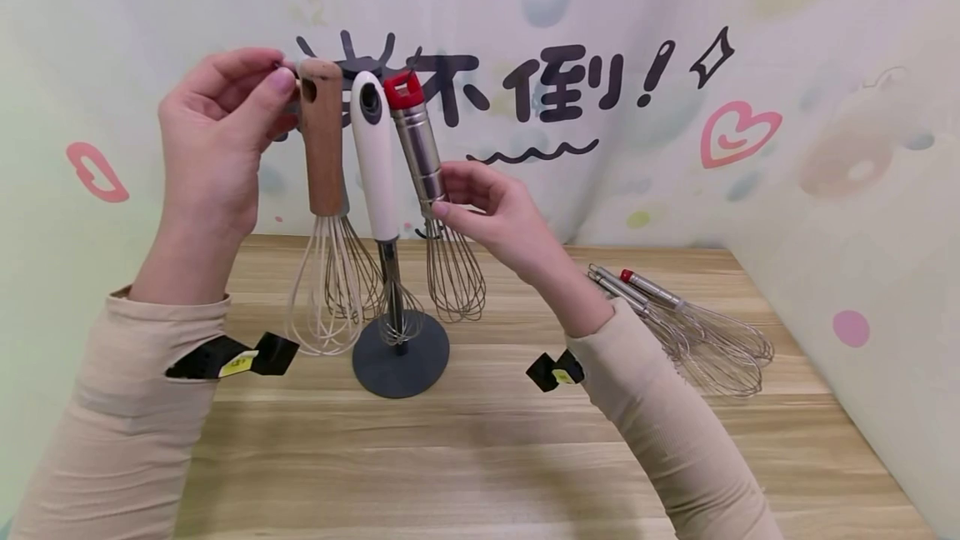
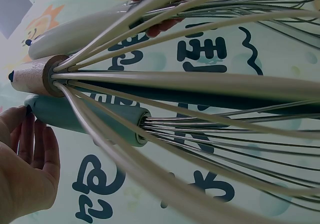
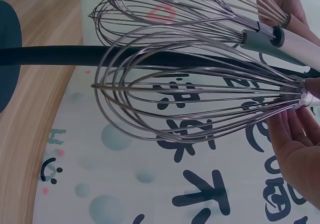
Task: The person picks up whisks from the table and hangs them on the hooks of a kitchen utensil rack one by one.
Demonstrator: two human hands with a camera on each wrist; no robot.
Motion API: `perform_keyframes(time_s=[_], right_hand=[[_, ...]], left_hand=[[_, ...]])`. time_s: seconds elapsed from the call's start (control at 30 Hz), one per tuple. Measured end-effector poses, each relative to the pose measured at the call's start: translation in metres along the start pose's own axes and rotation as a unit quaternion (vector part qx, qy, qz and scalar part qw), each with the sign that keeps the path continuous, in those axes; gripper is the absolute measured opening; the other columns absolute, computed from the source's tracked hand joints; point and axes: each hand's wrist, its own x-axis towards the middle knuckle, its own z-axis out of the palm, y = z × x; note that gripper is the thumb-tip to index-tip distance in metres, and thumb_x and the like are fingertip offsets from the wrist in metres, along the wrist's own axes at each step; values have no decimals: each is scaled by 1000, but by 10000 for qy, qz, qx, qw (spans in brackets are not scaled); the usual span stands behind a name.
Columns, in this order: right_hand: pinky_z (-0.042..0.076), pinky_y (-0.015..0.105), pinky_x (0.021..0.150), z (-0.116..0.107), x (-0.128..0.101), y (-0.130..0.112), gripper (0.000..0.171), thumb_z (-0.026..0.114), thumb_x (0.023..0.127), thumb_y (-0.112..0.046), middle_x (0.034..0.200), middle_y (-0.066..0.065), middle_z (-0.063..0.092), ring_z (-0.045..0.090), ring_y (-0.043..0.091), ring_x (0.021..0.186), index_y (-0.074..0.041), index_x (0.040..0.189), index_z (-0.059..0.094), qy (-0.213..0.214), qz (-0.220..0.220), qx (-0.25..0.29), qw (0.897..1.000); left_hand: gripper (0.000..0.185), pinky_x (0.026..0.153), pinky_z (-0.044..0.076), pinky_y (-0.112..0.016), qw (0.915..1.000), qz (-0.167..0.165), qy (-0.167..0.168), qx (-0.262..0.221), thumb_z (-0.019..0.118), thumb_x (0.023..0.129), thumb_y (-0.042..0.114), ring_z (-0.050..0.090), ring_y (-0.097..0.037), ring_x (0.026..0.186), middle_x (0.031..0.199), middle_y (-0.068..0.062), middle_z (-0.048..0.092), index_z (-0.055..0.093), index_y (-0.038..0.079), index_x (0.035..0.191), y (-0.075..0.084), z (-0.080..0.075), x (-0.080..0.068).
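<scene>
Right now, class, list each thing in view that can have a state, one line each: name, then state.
Wooden-handled whisk: hanging on the stand, left hand pinching its top.
White-handled whisk: hanging, untouched.
Steel-handled whisk: hanging tilted, right hand touching its handle.
Stand: upright.
Spare whisks: lying on the table.

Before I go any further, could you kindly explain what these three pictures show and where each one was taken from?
No machine here: a person works with two bare hands. The large picture comes from a camera on the head; the other two come from cameras on each wrist, so the whisks loom close.

On the wooden table stands a dark rack with three whisks hanging from it. The left hand pinches at the top of the wooden-handled whisk. The right hand holds the lower end of the steel-handled whisk with the red cap. Between them hangs a white-handled whisk. More steel whisks lie on the table to the right.
</scene>
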Motion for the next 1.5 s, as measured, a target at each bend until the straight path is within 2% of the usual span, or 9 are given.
perform_keyframes(time_s=[0.27, 0.5, 0.7, 0.97, 1.07, 1.17, 1.3, 1.5], right_hand=[[52, 30, 97, 1, -1, -1, 41, 61, 90, -2, 121, 20, 61, 62, 25, 109, 0, 130, 53, 3, -40, 5, 10000], [55, 21, 84, -1, -2, -2, 42, 61, 90, -2, 122, 18, 62, 63, 21, 106, -3, 131, 54, 16, -45, -9, 10000], [54, 24, 90, -6, -5, -4, 39, 60, 91, -2, 121, 19, 62, 63, 21, 106, -2, 129, 54, 66, -117, -98, 9999], [53, 21, 87, -18, -8, -1, 35, 59, 91, -2, 116, 20, 62, 63, 12, 98, 1, 126, 56, 211, -82, -155, 9996], [53, 19, 86, -23, -10, 1, 33, 59, 91, -2, 112, 16, 64, 63, 11, 96, 3, 124, 56, 281, -79, -144, 9995], [54, 18, 85, -29, -13, 5, 33, 60, 91, -1, 105, 6, 66, 63, 11, 95, 3, 123, 57, 360, -60, -80, 9993], [54, 18, 85, -36, -15, 10, 32, 62, 90, -3, 98, -7, 66, 63, 9, 93, 1, 122, 58, 469, 29, 56, 9989], [55, 18, 86, -45, -18, 17, 31, 62, 90, -4, 98, -7, 66, 64, 8, 92, 1, 121, 58, 493, 117, 75, 9987]], left_hand=[[28, 63, 56, -18, 10000, -18, -1, 21, 79, 74, 6, 67, -15, 70, 82, -8, 71, 69, -2, 98, 0, 0, 0], [19, 61, 56, -18, 10000, 26, -19, 57, 75, 78, 1, 67, -14, 69, 80, -6, 71, 70, -1, 96, 0, 0, 0], [19, 59, 55, -18, 10000, 62, 4, 13, 76, 76, -1, 66, -13, 68, 80, -6, 71, 71, 0, 94, 0, -1, 0], [19, 58, 55, -17, 10000, 85, -29, 41, 76, 75, -1, 66, -12, 66, 80, -6, 72, 71, 1, 94, 0, 0, 0], [23, 61, 55, -17, 9999, 36, 65, 74, 78, 74, 1, 65, -12, 67, 81, -6, 71, 71, 0, 96, 1, 1, 0], [27, 64, 56, -17, 9998, -70, 176, 109, 80, 72, 4, 65, -13, 70, 83, -6, 71, 70, 0, 97, 2, 2, 0], [22, 65, 56, -18, 9997, -141, 170, 126, 78, 75, 4, 66, -13, 72, 83, -6, 71, 71, 1, 96, 3, 1, 1], [21, 68, 57, -18, 9997, -126, 120, 164, 77, 77, 6, 68, -14, 74, 86, -6, 72, 70, 1, 97, 3, 0, 1]])
